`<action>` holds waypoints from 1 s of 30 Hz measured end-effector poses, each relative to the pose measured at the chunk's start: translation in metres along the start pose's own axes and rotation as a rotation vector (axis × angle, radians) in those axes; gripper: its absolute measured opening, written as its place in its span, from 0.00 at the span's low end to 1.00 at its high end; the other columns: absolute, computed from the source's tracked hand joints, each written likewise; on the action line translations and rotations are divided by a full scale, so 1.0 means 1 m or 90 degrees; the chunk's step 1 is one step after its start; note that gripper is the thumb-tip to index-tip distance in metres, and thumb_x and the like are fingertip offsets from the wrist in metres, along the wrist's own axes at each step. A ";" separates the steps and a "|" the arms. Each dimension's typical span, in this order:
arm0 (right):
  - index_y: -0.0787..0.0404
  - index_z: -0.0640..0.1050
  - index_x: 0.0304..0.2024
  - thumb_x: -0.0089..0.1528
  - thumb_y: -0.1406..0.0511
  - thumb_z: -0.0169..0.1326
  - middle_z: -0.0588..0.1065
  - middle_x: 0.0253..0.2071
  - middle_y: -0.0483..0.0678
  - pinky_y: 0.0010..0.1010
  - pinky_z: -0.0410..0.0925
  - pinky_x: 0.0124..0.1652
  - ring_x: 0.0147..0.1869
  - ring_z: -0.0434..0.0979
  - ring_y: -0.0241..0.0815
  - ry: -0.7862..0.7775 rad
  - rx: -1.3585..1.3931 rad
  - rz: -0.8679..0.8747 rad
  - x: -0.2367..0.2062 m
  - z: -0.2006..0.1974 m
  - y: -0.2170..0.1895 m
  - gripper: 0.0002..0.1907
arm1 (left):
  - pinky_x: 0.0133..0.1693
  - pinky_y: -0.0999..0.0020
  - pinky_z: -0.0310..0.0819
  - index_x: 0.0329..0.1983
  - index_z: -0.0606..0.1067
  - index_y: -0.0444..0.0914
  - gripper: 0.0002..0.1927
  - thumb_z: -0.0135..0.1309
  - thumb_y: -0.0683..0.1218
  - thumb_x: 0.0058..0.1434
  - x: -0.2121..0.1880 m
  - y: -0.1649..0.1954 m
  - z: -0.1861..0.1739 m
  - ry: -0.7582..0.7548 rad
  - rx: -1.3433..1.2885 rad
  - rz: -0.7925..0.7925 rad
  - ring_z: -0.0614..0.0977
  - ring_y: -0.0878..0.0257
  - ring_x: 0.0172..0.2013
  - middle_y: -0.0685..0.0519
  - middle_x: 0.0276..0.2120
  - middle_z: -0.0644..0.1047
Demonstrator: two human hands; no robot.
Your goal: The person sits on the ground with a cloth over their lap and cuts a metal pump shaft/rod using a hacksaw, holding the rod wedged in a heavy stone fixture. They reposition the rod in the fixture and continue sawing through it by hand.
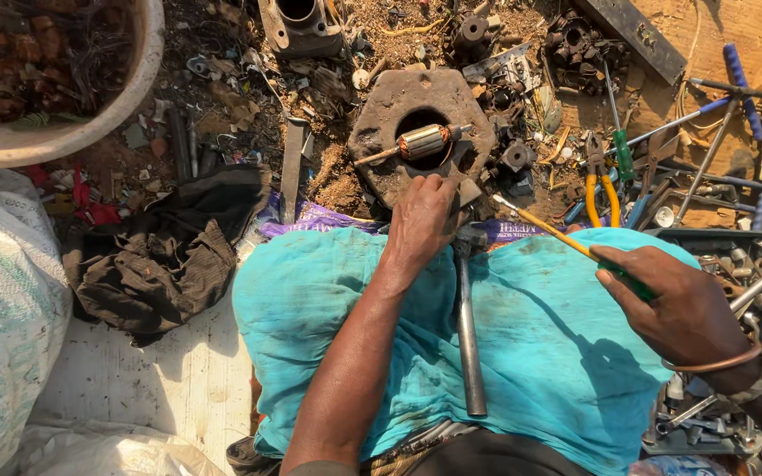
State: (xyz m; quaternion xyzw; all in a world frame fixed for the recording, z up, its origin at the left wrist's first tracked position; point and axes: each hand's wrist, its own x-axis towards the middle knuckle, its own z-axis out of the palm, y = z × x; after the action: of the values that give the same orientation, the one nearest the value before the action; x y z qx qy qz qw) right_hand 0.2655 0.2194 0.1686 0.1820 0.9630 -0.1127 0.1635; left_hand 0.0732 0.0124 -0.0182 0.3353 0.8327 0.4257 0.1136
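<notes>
Rusty block [381, 115] (crowded edges) under left hand [421, 225].

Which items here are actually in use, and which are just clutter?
In use:
- left hand on the hexagonal metal block
- copper-wound rotor in its hole
- right hand holding the yellow-shafted screwdriver
- hammer on the lap

Lying about:
- yellow-handled pliers
- blue-handled wrench
- basin of scrap
- dark cloth

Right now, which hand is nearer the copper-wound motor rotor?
Left. The left hand rests on the block's edge just below the rotor; the right hand holds a yellow screwdriver off to the right.
</notes>
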 end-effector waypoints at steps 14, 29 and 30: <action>0.53 0.81 0.54 0.60 0.61 0.61 0.82 0.41 0.51 0.34 0.76 0.35 0.35 0.84 0.42 0.057 0.094 -0.028 0.019 -0.023 -0.024 0.19 | 0.45 0.53 0.76 0.61 0.72 0.34 0.29 0.64 0.46 0.57 -0.002 0.011 -0.024 0.151 0.058 -0.052 0.77 0.43 0.49 0.38 0.55 0.74; 0.52 0.83 0.51 0.60 0.60 0.62 0.76 0.29 0.49 0.36 0.69 0.25 0.24 0.76 0.46 0.042 -0.029 -0.164 0.064 -0.036 -0.042 0.16 | 0.50 0.53 0.72 0.65 0.69 0.31 0.37 0.69 0.46 0.54 -0.006 0.008 -0.028 0.060 0.006 -0.017 0.74 0.47 0.48 0.41 0.50 0.73; 0.52 0.82 0.51 0.60 0.60 0.62 0.76 0.30 0.49 0.36 0.69 0.24 0.25 0.76 0.46 0.044 -0.038 -0.178 0.066 -0.036 -0.042 0.17 | 0.50 0.53 0.72 0.65 0.70 0.32 0.37 0.69 0.46 0.53 -0.006 0.009 -0.028 0.055 0.002 -0.026 0.74 0.47 0.47 0.41 0.50 0.73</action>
State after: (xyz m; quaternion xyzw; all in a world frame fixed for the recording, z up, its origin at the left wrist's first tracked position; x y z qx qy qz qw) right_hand 0.1812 0.2120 0.1848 0.0447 0.9870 -0.0995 0.1179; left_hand 0.0683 -0.0051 0.0049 0.2997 0.8444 0.4358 0.0855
